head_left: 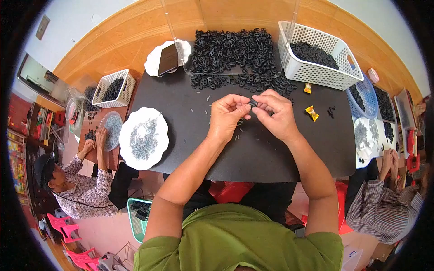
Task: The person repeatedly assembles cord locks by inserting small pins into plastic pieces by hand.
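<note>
Above the middle of the dark table, my left hand (227,115) and my right hand (278,118) meet fingertip to fingertip. Both pinch a small black plastic piece (253,103), partly covered by the fingers. More dark bits show under the right fingers, too hidden to tell. Small metal pins (238,137) lie scattered on the table around and below the left hand. Just beyond the hands, a large heap of black oval plastic pieces with holes (233,52) spills out of a clear bin. A white scalloped plate (163,151) to the left bears many thin metal pins (143,137).
A phone (168,59) rests on another white plate (153,56) at the back left. At the back right stands a white perforated basket (316,77) of black pieces, near two yellow wrapped sweets (312,113). Co-workers sit at tables left (81,189) and right (384,207).
</note>
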`<state>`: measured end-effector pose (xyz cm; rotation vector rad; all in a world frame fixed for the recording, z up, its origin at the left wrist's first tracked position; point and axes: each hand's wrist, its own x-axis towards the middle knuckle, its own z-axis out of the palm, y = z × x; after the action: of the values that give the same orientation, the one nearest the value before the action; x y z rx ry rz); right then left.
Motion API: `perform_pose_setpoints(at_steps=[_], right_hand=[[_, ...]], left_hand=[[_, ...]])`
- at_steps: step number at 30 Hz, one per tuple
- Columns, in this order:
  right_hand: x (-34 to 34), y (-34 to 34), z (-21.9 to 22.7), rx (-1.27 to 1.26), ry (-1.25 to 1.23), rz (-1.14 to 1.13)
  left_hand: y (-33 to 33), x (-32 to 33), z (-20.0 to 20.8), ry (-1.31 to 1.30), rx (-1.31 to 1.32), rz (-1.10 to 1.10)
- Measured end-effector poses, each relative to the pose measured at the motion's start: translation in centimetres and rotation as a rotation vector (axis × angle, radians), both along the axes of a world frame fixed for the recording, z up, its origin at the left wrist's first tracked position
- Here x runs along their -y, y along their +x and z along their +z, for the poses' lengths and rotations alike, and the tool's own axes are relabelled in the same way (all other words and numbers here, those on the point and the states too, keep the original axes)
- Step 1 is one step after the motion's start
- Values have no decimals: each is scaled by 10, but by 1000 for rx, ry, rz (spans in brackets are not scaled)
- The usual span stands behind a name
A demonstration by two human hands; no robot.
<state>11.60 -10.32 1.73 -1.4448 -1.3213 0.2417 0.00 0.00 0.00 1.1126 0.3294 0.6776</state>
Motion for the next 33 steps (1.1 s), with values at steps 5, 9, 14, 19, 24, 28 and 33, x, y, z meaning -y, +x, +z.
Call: perform_pose_setpoints(at_steps=[5,9,14,19,24,28,33], right_hand=[[1,-7,1,125,58,-51],[-2,-9,-2,191,91,-66],[-5,-14,-1,310,184,-116],[-3,-14,3,258,162,-70],[-3,-11,5,238,164,-38],[-3,-13,5,291,184,-34],[-3,-16,4,311,205,-63]], left_hand=[[-2,1,-1,-91,-5,-9],[-4,0,-2,-119,-1,-3],[-7,-1,3,-122,16,-6],[-8,-4,3,-112,38,-13],[-8,-3,7,-80,32,-17],[-9,-4,7,-67,27,-13],[-9,-3,8,-80,47,-12]])
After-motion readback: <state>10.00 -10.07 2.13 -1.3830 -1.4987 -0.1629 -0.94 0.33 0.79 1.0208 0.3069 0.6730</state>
